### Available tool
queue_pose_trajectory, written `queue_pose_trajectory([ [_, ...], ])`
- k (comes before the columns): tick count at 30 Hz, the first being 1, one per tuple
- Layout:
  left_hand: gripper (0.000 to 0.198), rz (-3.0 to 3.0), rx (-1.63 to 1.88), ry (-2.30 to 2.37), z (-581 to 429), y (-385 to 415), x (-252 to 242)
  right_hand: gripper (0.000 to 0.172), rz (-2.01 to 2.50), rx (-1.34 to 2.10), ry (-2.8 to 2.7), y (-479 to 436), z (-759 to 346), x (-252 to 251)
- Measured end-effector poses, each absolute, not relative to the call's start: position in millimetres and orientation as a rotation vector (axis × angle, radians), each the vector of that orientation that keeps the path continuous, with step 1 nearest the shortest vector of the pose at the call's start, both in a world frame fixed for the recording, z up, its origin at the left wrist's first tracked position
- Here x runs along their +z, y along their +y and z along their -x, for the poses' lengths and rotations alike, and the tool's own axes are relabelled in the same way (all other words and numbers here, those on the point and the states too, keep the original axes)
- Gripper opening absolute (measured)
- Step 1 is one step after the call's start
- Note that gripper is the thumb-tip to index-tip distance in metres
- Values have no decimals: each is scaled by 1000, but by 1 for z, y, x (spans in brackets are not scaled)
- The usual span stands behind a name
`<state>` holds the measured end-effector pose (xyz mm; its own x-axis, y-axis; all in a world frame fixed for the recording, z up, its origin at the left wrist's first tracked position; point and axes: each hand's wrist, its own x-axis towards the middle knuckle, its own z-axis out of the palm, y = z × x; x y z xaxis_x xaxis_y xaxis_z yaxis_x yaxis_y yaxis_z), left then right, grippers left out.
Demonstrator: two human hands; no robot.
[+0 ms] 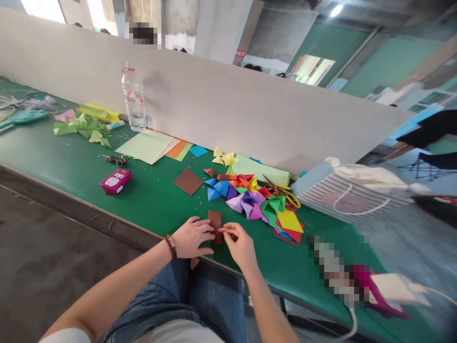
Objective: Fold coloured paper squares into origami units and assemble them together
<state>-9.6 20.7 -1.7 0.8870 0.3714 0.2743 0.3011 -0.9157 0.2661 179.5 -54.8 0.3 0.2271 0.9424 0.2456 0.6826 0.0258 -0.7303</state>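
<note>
A folded strip of brown paper [214, 220] lies on the green tabletop [157, 200] near its front edge. My left hand [190, 238] rests over the strip's left side, fingers spread and flat. From the right, my right hand [241, 245] pinches the strip's right edge between thumb and forefinger. A flat brown paper square [188, 181] sits beyond my hands. Folded paper pieces [250, 202] in several colours are heaped to the right of it. Below my left hand, a small brown paper piece [194, 263] shows at the table edge.
Scissors [291, 193] lie by the heap, near a striped paper bag [342, 190]. Light green sheets [146, 145] and a water bottle [134, 100] stand along the white partition [214, 105]. A magenta tissue pack [116, 181] is at left; a white charger [396, 288] is at right.
</note>
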Motion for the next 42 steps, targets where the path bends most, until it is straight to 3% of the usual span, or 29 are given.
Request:
queue_pose_trajectory([
  [12,38,-2794,538,484,8,23,-15,16,1838,355,-1377,-52,-178,-23],
  [30,38,-2793,561,475,7,24,-20,13,1750,329,-1259,-48,-178,-29],
  [42,39,-2795,558,473,8,23,-19,21,1806,321,-1273,-43,-180,-26],
])
